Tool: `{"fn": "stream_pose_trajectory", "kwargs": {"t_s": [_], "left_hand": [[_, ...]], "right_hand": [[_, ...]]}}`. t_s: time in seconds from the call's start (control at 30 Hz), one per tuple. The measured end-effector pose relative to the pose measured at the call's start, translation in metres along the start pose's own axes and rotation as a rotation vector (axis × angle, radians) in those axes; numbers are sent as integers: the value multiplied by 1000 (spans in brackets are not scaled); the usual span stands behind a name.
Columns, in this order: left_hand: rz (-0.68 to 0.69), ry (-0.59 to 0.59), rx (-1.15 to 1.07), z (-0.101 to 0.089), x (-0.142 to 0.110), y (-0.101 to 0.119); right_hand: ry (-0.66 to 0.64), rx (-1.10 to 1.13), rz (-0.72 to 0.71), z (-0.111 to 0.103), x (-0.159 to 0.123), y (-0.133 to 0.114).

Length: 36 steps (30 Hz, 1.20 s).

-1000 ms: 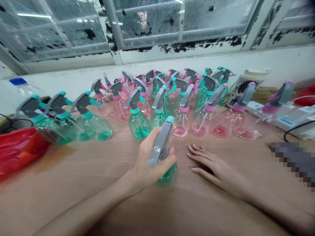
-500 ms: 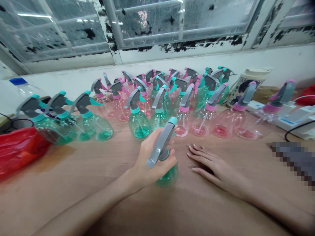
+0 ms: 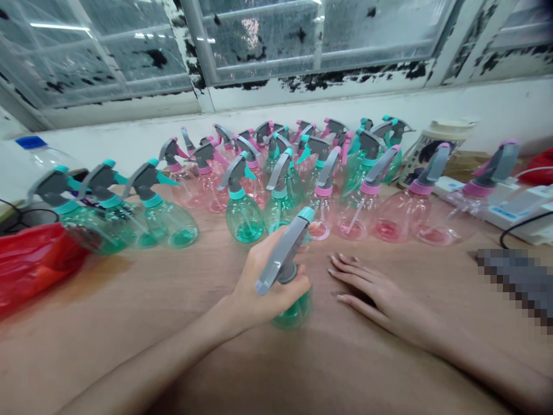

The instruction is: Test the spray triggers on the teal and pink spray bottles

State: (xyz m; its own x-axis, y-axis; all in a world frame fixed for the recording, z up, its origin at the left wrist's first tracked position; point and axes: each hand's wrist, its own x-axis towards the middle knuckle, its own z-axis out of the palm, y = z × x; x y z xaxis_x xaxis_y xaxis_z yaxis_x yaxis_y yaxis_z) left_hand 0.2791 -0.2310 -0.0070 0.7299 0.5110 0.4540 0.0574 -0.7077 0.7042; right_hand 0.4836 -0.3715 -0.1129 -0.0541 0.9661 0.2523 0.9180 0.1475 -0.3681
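Note:
My left hand [image 3: 259, 282] is wrapped round the neck of a green spray bottle [image 3: 296, 308] with a grey and teal trigger head. The bottle stands near the middle of the wooden table [image 3: 207, 369], and its collar is partly covered by my fingers. To its right, my right hand [image 3: 380, 294] lies on the tabletop, fingers stretched out and holding nothing. Just beyond my hands stand a green spray bottle [image 3: 244, 216] and a pink-collared spray bottle [image 3: 353, 216].
Several green and pink spray bottles crowd the back, by the wall. On the left are three green bottles [image 3: 173, 222] and a red plastic bag [image 3: 38, 265]. A printed cup [image 3: 432, 153], white power strips [image 3: 518, 207] and a pixelated dark object [image 3: 516, 279] are at the right.
The held spray bottle's head has turned very slightly in my left hand. My right hand and the other bottles have not moved.

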Motion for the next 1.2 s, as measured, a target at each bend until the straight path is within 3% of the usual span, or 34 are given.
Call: {"fn": "stream_pose_trajectory", "kwargs": {"t_s": [0.33,0.67,1.2], "left_hand": [[27,-74,-110,-8,5,5],[-91,-16,11,-7,4,6],[-70,-1,-16,-4,4,7]], "right_hand": [[-13,10,2,-1,0,0],[-3,12,-4,-2,0,0],[-31,-25,4,-1,0,-1]]}}
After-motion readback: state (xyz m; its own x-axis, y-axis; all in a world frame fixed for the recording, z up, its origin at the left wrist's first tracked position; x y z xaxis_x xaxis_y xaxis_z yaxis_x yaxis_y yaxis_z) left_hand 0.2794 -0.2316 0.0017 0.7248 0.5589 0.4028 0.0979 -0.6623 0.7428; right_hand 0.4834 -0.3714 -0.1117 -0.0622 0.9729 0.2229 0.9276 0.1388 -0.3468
